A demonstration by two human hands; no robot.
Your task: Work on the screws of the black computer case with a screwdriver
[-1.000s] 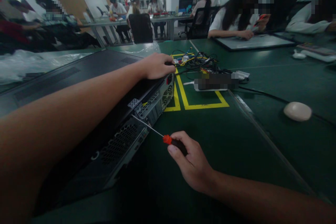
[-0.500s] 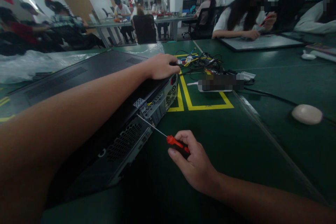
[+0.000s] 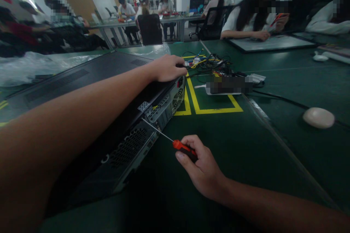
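Observation:
A black desktop computer case (image 3: 82, 80) lies flat on the green table, its perforated metal rear panel (image 3: 142, 134) facing me. My left hand (image 3: 166, 68) rests palm down on the case's far top corner, fingers curled over the edge. My right hand (image 3: 201, 169) grips a screwdriver (image 3: 175, 142) with a red and black handle. Its thin shaft slants up to the left, and the tip touches the rear panel near the top edge.
A tangle of coloured cables (image 3: 207, 62) and a white power strip (image 3: 229, 86) lie beyond the case inside yellow floor-tape lines (image 3: 207, 110). A white mouse (image 3: 318, 117) sits at right. Clear plastic wrap (image 3: 32, 65) lies at left. Other people sit at tables behind.
The view has shifted slightly; both hands keep their places, with the screwdriver tip still on the rear panel. My right hand's grip on the handle has turned a little.

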